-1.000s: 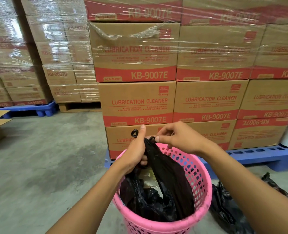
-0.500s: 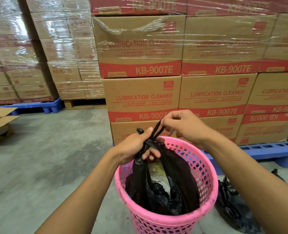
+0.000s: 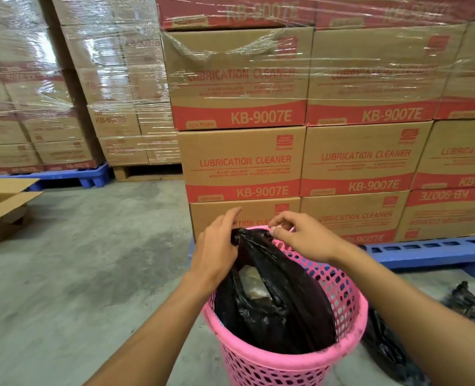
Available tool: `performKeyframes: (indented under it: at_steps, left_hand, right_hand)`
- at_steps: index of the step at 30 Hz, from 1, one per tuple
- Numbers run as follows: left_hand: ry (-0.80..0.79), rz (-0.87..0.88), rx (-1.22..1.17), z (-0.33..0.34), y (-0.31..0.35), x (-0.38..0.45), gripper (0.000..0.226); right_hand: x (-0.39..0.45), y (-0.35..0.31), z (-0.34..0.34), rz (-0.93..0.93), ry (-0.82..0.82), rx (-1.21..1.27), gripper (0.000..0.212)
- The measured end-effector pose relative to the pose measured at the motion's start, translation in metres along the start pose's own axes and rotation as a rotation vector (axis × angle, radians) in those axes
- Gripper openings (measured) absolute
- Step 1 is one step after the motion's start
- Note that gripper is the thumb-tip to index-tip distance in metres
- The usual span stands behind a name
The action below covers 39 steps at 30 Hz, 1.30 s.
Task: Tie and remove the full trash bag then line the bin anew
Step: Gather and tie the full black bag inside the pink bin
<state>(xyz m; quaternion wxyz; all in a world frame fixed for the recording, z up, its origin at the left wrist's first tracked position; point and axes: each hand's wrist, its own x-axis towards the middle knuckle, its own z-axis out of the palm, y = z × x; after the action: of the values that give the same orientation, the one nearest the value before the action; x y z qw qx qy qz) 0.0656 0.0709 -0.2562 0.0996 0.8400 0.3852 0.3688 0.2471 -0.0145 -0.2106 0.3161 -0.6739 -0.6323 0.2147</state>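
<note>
A pink perforated bin stands on the concrete floor in front of me. Inside it sits a black trash bag, its top gathered and pulled up above the far rim; some trash shows through a gap in the plastic. My left hand grips the gathered neck from the left, index finger raised. My right hand pinches the bag's top at the knot from the right. Both hands meet over the bin's far edge.
Stacked cardboard boxes on a blue pallet stand right behind the bin. More black plastic bags lie on the floor to the right. An open cardboard box sits at the far left. Bare concrete floor extends left.
My right hand came down from holding the bag's handle strands up, and both hands now close together on the gathered top. The view shifted slightly.
</note>
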Motion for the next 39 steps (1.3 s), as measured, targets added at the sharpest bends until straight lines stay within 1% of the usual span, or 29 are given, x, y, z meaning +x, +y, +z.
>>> performKeyframes:
  at_steps: [2, 4, 6, 8, 10, 13, 14, 16, 17, 19, 23, 26, 29, 31, 33, 35, 36, 38, 39]
  left_hand:
    - [0.107, 0.028, -0.045, 0.003, 0.007, -0.001, 0.065]
    - [0.191, 0.057, -0.147, 0.004, 0.014, 0.0, 0.056]
    - [0.19, 0.074, -0.255, 0.008, 0.019, -0.003, 0.051]
    - [0.157, 0.064, -0.337, 0.011, 0.019, -0.004, 0.053]
    - [0.159, 0.07, -0.363, 0.013, 0.016, -0.003, 0.058]
    - [0.252, 0.141, -0.234, 0.012, 0.009, 0.001, 0.06]
    - [0.261, 0.136, -0.175, 0.009, 0.009, 0.003, 0.057]
    - [0.222, 0.144, -0.081, 0.003, 0.008, 0.005, 0.043]
    - [0.185, 0.166, -0.054, 0.001, 0.007, 0.006, 0.036]
    - [0.119, 0.199, -0.071, -0.003, 0.004, 0.008, 0.031]
    - [0.092, 0.235, -0.153, -0.01, -0.005, 0.011, 0.026]
    - [0.037, 0.2, -0.211, -0.016, -0.001, 0.01, 0.02]
    - [-0.093, 0.112, -0.255, -0.019, -0.004, 0.004, 0.017]
    - [-0.206, 0.038, -0.245, -0.023, -0.018, -0.003, 0.014]
    - [-0.305, -0.022, -0.197, -0.03, -0.041, -0.012, 0.013]
    - [-0.368, -0.062, -0.154, -0.036, -0.061, -0.021, 0.018]
    - [-0.398, -0.068, -0.137, -0.039, -0.067, -0.024, 0.02]
    - [-0.46, -0.058, -0.092, -0.042, -0.071, -0.027, 0.022]
    - [-0.48, -0.048, -0.067, -0.044, -0.07, -0.027, 0.021]
  right_hand:
    - [0.003, 0.007, 0.014, 0.068, 0.046, 0.068, 0.033]
    - [0.004, 0.008, 0.023, 0.181, 0.049, 0.206, 0.05]
    - [0.007, 0.009, 0.029, 0.283, 0.028, 0.407, 0.062]
    - [0.008, 0.003, 0.033, 0.327, 0.022, 0.628, 0.058]
    - [0.009, -0.002, 0.036, 0.318, 0.056, 0.754, 0.048]
    - [0.013, -0.005, 0.038, 0.26, 0.133, 0.863, 0.031]
    - [0.014, -0.007, 0.037, 0.243, 0.145, 0.898, 0.024]
    - [0.017, -0.009, 0.034, 0.219, 0.15, 0.966, 0.012]
    - [0.017, -0.009, 0.033, 0.214, 0.143, 0.999, 0.011]
    - [0.018, -0.012, 0.031, 0.218, 0.127, 1.072, 0.014]
    - [0.02, -0.01, 0.027, 0.248, 0.111, 1.223, 0.014]
    - [0.02, -0.002, 0.025, 0.232, 0.076, 1.236, 0.014]
    - [0.018, 0.017, 0.02, 0.208, 0.061, 1.258, 0.014]
    - [0.016, 0.038, 0.013, 0.27, 0.098, 1.242, 0.015]
    - [0.011, 0.063, 0.006, 0.377, 0.107, 1.199, 0.018]
    - [0.005, 0.084, 0.003, 0.47, 0.084, 1.111, 0.02]
    - [0.003, 0.091, 0.004, 0.498, 0.074, 1.026, 0.021]
    - [0.003, 0.096, 0.007, 0.514, 0.072, 0.826, 0.021]
    - [0.003, 0.096, 0.008, 0.501, 0.082, 0.774, 0.02]
